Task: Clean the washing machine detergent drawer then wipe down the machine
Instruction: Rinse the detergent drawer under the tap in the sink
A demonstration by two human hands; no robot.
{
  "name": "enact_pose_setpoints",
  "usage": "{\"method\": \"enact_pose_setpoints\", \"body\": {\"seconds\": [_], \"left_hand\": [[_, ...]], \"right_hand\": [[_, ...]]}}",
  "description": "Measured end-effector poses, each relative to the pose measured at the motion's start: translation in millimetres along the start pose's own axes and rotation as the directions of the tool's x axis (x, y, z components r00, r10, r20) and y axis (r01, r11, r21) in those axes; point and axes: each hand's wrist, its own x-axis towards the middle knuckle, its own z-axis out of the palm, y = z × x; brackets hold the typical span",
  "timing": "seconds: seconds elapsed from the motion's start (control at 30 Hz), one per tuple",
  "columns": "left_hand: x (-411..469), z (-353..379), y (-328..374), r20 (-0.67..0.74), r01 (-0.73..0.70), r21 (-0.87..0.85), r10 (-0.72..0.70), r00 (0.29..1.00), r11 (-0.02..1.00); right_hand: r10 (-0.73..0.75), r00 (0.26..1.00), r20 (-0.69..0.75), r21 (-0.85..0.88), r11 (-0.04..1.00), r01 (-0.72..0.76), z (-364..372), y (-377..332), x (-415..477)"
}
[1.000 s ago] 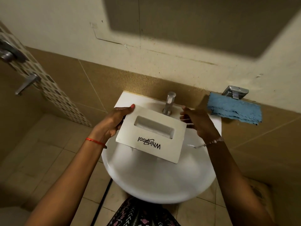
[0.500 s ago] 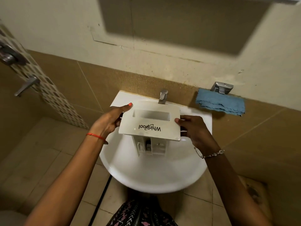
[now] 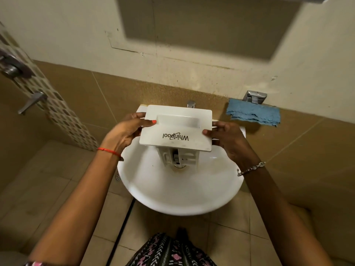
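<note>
Since a second ago, detergent drawer (image 3: pixel 175 129) has tipped level: smooth white plastic faceplate up, compartment body pointing down into round glossy sink (image 3: pixel 172 192). Left hand (image 3: pixel 124 131) and right hand (image 3: pixel 228 139) pinch its opposite ends.

Smooth white plastic detergent drawer (image 3: pixel 175 129); under it, a glossy ceramic basin (image 3: pixel 172 191). Right of the basin, rough blue cloth (image 3: pixel 253 113) and shiny metal holder (image 3: pixel 254 96).

Between the fingers of my left hand (image 3: pixel 123 133) and right hand (image 3: pixel 228 141), the detergent drawer (image 3: pixel 176 131) now sits level instead of skewed, front panel up, its compartments hanging below my fingers over the drain (image 3: pixel 180 166). It now hides most of the tap (image 3: pixel 191 103) beyond my fingertips.
</note>
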Motion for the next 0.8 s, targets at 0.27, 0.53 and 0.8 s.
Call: {"method": "enact_pose_setpoints", "body": {"seconds": [0.27, 0.53, 0.8], "left_hand": [[-14, -4, 21, 0.200, -0.020, 0.115, -0.004, 0.980, 0.993], [-36, -9, 43, 0.359, -0.086, -0.107, 0.120, 0.926, 0.991], [-49, -8, 52, 0.232, -0.134, -0.162, 0.169, 0.958, 0.978]], "right_hand": [[0.051, 0.997, -0.061, 0.178, 0.983, -0.039, 6, -15, -6], [-0.049, 0.993, -0.109, 0.249, 0.966, 0.075, 17, -37, -24], [-0.102, 0.986, -0.133, 0.240, 0.962, 0.132, 29, -33, -36]]}}
